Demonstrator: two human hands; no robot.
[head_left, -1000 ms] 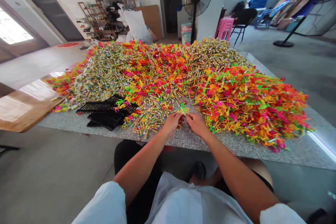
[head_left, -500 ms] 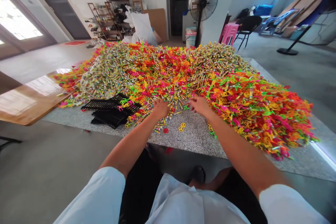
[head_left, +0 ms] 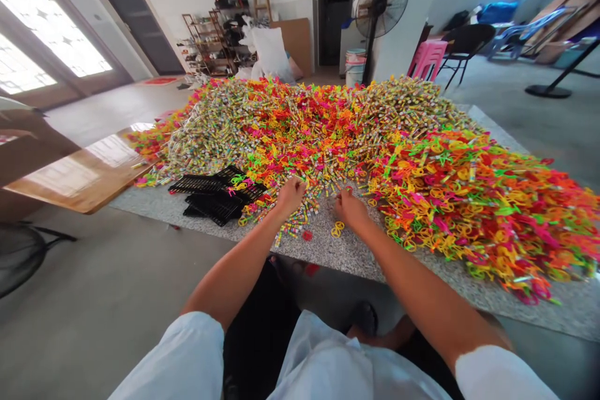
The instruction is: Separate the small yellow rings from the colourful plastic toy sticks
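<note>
My left hand (head_left: pixel 291 197) is closed in a pinch over the near edge of a pile of small tubes with coloured bands (head_left: pixel 300 217). What its fingertips hold is too small to make out. Across a short gap, my right hand (head_left: pixel 351 208) is also pinched, just above the stone tabletop (head_left: pixel 323 249); a speck of green shows by its fingers. Between and below the hands lie a yellow ring-shaped plastic piece (head_left: pixel 337 229) and a red disc (head_left: pixel 307 235). Bright plastic pieces (head_left: pixel 435 187) are heaped to the right of my right hand.
Black slotted trays (head_left: pixel 210 194) are stacked left of my left hand. More banded tubes (head_left: pixel 210 131) and coloured pieces (head_left: pixel 314 112) are heaped along the back. A wooden board (head_left: pixel 70 181) adjoins the left side. Behind the table stand a fan (head_left: pixel 382 3) and pink stools (head_left: pixel 429 57).
Both hands have drawn their fingers into a pinch, and the right hand has come back a little towards me. The camera view has swung slightly left.
</note>
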